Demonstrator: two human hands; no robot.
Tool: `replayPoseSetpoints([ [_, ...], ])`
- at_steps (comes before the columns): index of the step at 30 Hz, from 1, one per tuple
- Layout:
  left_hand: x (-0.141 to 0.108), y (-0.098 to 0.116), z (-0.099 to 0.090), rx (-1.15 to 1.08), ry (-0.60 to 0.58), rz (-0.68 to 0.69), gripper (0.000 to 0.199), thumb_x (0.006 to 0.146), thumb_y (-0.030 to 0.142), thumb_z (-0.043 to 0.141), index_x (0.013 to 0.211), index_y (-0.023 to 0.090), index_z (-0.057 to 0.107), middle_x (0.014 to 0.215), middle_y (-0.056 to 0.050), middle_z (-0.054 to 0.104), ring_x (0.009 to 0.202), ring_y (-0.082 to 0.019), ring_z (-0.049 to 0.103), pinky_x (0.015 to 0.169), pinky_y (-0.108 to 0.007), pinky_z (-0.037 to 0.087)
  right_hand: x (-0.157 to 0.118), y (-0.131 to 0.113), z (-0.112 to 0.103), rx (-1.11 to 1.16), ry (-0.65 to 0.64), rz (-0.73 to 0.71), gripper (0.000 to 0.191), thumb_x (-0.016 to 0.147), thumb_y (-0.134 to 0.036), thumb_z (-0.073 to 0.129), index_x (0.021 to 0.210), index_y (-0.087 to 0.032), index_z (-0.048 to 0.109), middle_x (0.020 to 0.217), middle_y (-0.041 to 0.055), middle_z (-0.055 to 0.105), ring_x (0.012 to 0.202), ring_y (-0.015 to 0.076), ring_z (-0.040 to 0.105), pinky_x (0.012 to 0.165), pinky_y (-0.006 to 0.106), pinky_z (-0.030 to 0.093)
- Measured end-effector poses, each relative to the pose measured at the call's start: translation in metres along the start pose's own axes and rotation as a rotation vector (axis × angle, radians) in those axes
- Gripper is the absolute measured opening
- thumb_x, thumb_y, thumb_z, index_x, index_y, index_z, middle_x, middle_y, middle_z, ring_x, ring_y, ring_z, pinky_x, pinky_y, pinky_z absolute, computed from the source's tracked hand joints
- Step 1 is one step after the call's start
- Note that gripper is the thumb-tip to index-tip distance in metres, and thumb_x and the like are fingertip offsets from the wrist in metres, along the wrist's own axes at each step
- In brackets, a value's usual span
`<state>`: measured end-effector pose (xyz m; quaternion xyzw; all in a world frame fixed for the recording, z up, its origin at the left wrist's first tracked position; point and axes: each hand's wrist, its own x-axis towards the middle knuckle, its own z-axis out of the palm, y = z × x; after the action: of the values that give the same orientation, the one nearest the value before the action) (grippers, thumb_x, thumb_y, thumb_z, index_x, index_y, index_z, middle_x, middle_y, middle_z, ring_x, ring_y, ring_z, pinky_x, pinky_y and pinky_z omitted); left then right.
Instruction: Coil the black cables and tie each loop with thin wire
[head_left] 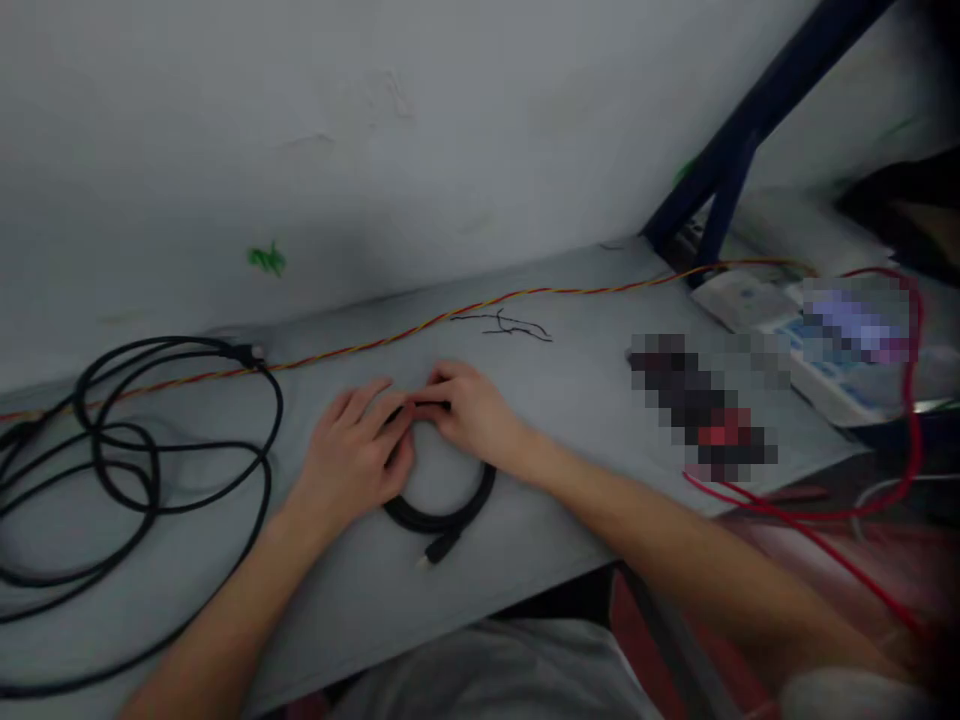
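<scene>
Left hand (pixel 349 465) and right hand (pixel 472 420) low on a grey bench (pixel 337 610), side by side over a small coil of black cable (pixel 442 518). Left fingers (pixel 367 410) curled down onto the coil's far arc, right fingers (pixel 442 385) coming in from the other side, tips meeting, both sets closed and apparently gripping the cable, though most of that arc hidden beneath them. Coil lying flat and nearly round, with no clear long axis, directly below the fingers in the view and toward the bench's front edge. A black plug (pixel 442 545) at its near side, pointing toward the wearer, about level between the two hands, neither clearly nearer.

Off to the left, well apart from the left hand, larger loose loops of black cable (pixel 127 470). Along the back of the bench, a twisted red and yellow wire (pixel 480 300) and, just behind the fingers, thin black wire scraps (pixel 502 325). To the right, a pixelated object (pixel 705 405), too obscured to name, a white device (pixel 817 350) and a loose red wire (pixel 911 400). Above, a dark blue metal frame (pixel 720 170) against a white wall (pixel 187 150).
</scene>
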<state>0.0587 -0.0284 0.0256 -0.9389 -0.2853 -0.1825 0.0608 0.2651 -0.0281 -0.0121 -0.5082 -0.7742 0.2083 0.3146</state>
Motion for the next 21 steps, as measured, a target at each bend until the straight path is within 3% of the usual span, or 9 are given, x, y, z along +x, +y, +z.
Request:
replayPoseSetpoints([
  [4, -0.005, -0.003, 0.004, -0.16, -0.025, -0.093, 0.027, 0.095, 0.022, 0.062, 0.119, 0.02, 0.074, 0.128, -0.013, 0.07, 0.131, -0.035, 0.059, 0.106, -0.055, 0.052, 0.0, 0.001, 0.0, -0.036, 0.001, -0.03, 0.02, 0.097, -0.017, 0.068, 0.106, -0.024, 0.084, 0.088, 0.0035, 0.066, 0.086, 0.0187, 0.059, 0.083, 0.031, 0.046],
  [9, -0.01, -0.012, 0.009, -0.526, 0.014, -0.344, 0.03, 0.096, 0.032, 0.064, 0.124, 0.023, 0.069, 0.123, -0.01, 0.07, 0.116, -0.027, 0.066, 0.104, -0.048, 0.054, 0.0, -0.001, -0.003, -0.162, -0.027, -0.1, 0.019, 0.099, -0.023, 0.067, 0.111, -0.023, 0.082, 0.1, 0.0059, 0.069, 0.092, 0.0213, 0.059, 0.087, 0.034, 0.046],
  [11, -0.01, -0.01, 0.004, -0.571, -0.044, -0.379, 0.05, 0.091, 0.042, 0.071, 0.136, 0.023, 0.061, 0.13, -0.012, 0.068, 0.12, -0.03, 0.065, 0.105, -0.051, 0.053, 0.0, -0.003, -0.005, -0.181, -0.045, -0.091, 0.02, 0.1, -0.024, 0.065, 0.112, -0.023, 0.081, 0.103, 0.0065, 0.07, 0.093, 0.0217, 0.06, 0.087, 0.035, 0.045],
  [14, -0.01, 0.002, -0.003, -0.539, -0.176, -0.341, 0.101, 0.073, 0.061, 0.085, 0.155, 0.023, 0.041, 0.148, -0.018, 0.056, 0.134, -0.038, 0.055, 0.111, -0.059, 0.048, 0.002, -0.004, -0.008, -0.192, -0.077, -0.071, 0.02, 0.101, -0.025, 0.063, 0.108, -0.022, 0.082, 0.103, 0.0067, 0.071, 0.093, 0.0215, 0.06, 0.087, 0.035, 0.045],
  [17, -0.011, 0.017, -0.005, -0.448, -0.256, -0.267, 0.142, 0.054, 0.081, 0.085, 0.164, 0.017, 0.023, 0.162, -0.026, 0.039, 0.148, -0.048, 0.038, 0.119, -0.069, 0.034, 0.004, -0.003, -0.013, -0.218, -0.101, -0.043, 0.02, 0.1, -0.024, 0.063, 0.105, -0.022, 0.082, 0.101, 0.0075, 0.071, 0.09, 0.0219, 0.06, 0.084, 0.035, 0.045],
  [21, -0.013, 0.028, 0.002, -0.375, -0.286, -0.217, 0.149, 0.057, 0.086, 0.079, 0.167, 0.012, 0.011, 0.169, -0.027, 0.025, 0.156, -0.05, 0.023, 0.124, -0.071, 0.021, 0.004, 0.003, -0.02, -0.254, -0.101, -0.032, 0.024, 0.1, -0.022, 0.061, 0.111, -0.025, 0.082, 0.103, 0.0074, 0.07, 0.093, 0.0226, 0.061, 0.08, 0.033, 0.044],
])
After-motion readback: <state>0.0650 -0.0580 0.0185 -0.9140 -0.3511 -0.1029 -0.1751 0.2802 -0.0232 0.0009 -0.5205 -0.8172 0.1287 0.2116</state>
